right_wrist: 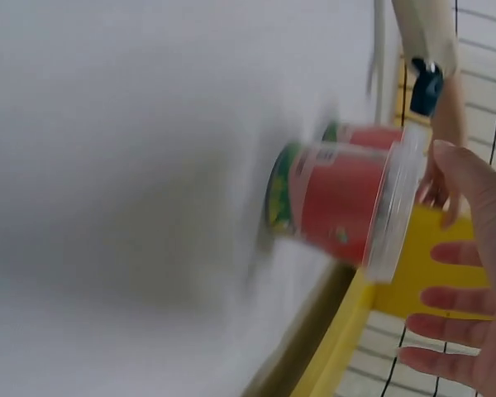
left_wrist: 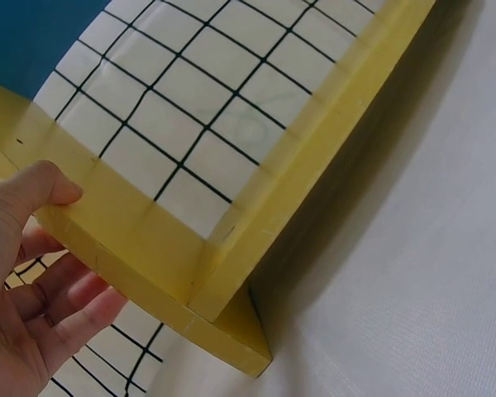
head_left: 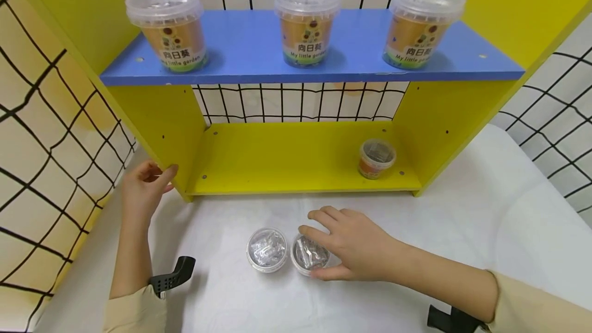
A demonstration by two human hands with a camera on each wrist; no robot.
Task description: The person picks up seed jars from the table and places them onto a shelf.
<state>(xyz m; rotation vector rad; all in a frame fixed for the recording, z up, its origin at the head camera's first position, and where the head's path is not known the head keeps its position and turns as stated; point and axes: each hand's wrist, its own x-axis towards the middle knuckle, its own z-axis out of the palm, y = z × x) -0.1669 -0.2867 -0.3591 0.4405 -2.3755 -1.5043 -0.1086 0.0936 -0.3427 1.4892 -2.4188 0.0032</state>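
Two small clear-lidded cups stand side by side on the white table (head_left: 485,220). My right hand (head_left: 333,245) hovers over the right cup (head_left: 309,257), fingers straight and spread, the index finger at its far rim and the thumb at its near side. The right wrist view, blurred, shows this red-labelled cup (right_wrist: 339,198) just before the open palm (right_wrist: 471,273). The left cup (head_left: 266,250) stands untouched. My left hand (head_left: 154,179) grips the front edge of the yellow shelf's left side panel (head_left: 157,122). The thumb (left_wrist: 41,186) lies on the board (left_wrist: 149,240), fingers curled behind.
Three larger lidded cups (head_left: 173,30) (head_left: 306,24) (head_left: 421,27) stand on the blue upper shelf (head_left: 361,60). One small cup (head_left: 376,158) sits at the right of the yellow lower shelf (head_left: 277,163). Wire grid panels (head_left: 41,143) flank both sides and the back.
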